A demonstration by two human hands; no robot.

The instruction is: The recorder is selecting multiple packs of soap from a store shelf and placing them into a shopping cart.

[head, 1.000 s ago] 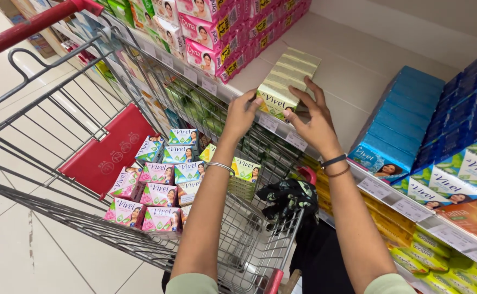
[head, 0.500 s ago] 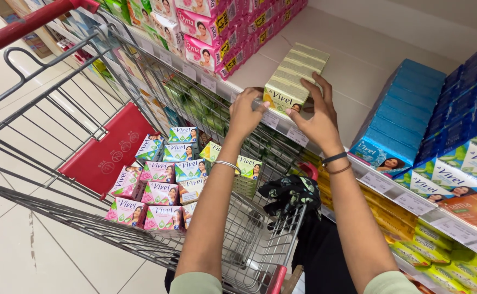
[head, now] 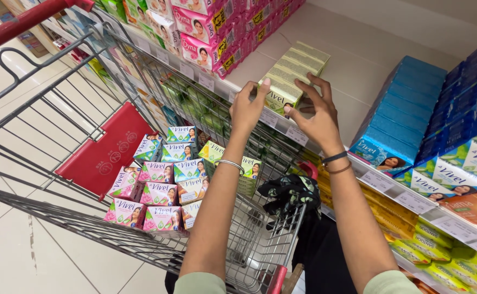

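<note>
Shop shelving is running along the right of the aisle, its pale shelf (head: 358, 49) standing partly bare above a white tiled floor. Both hands are reaching up to a row of pale green soap packs (head: 293, 73) lying at the shelf's front edge. The left hand (head: 248, 106) is curling its fingers (head: 262, 90) onto the near end of the row, touching it without closing round it. The right hand (head: 317, 111) is spreading open, fingertips on the row's right side, pressing rather than gripping. Neither is lifting anything.

To do this well, I judge that the hands should be pushing evenly from both sides so the row is staying straight, flush with the front edge and square to the price strip (head: 282, 128) below it, with the printed end facing out.

A metal shopping cart (head: 59, 136) is standing under the arms, with a red flap (head: 105, 152) leaning against its far wall. Small soap boxes (head: 162, 185) are lying flat in it in about 3 rows: pink ones nearest, teal ones farther off, 2 yellow-green ones at the right. A dark bundle (head: 290, 193) is hanging at the cart's near corner.

Pink boxes (head: 206, 27) with a portrait are filling the shelf to the left of the green row. Blue packs (head: 407, 114) are stacked well to its right, and orange and yellow-green packs (head: 440, 239) are filling the lower shelves.
</note>
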